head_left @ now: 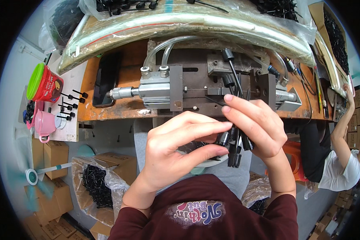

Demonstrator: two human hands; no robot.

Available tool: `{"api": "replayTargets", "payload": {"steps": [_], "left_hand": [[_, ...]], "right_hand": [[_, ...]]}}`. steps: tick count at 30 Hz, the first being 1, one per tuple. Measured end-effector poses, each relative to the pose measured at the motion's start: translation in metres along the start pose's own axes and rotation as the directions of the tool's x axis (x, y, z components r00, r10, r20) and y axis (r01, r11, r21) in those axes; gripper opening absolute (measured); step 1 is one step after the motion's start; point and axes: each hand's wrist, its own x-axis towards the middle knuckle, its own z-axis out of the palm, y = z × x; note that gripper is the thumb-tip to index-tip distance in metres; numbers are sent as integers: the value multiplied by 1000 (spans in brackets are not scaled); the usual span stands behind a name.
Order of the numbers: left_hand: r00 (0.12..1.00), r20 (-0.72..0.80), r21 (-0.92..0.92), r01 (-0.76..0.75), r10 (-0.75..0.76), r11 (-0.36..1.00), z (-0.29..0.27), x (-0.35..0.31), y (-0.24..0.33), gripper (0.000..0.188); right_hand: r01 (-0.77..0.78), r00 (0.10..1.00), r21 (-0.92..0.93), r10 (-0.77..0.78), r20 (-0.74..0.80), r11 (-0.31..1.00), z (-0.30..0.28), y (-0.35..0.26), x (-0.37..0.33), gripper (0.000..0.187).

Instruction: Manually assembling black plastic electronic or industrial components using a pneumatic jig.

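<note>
Several thin black rods with thick cylindrical heads (234, 158) are bunched in my right hand (264, 126), its fingers curled round them. Some heads point up past the fingertips, while others hang below the palm. My left hand (168, 148) has thumb and fingers pinched at the near side of the bunch, on a black rod's head (223, 139). Just beyond my hands lies a metal clamping fixture (200, 100) with a silver pneumatic cylinder (155, 92) at its left. My fingers partly cover the fixture's front.
A phone (107, 78) lies left of the fixture. Further left are a red tub (51, 84), a pink cup (45, 123) and several loose black rods. A plastic-wrapped ledge (188, 24) spans the back. An open box (98, 186) holds black rods. Another person (340, 168) sits at right.
</note>
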Motion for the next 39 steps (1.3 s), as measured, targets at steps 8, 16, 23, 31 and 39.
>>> {"api": "replayTargets", "payload": {"steps": [8, 16, 23, 31, 39], "left_hand": [[989, 3, 347, -139, 147, 928, 14, -5, -18, 34], [964, 154, 643, -264, 216, 719, 28, 2, -38, 27], [969, 158, 740, -244, 190, 627, 35, 16, -38, 26], [980, 151, 747, -201, 133, 633, 33, 15, -36, 26], [940, 182, -335, 334, -288, 881, 13, 9, -15, 46]], "right_hand": [[-342, 924, -9, 334, -184, 940, -8, -7, -23, 26], [-591, 625, 410, 716, -312, 695, -8, -17, -38, 17], [-532, 475, 648, 826, -304, 544, -7, -36, -37, 19], [-178, 368, 977, 913, 176, -117, -24, -36, -46, 11], [-22, 417, 928, 840, 346, -372, -16, -37, -54, 12]]}}
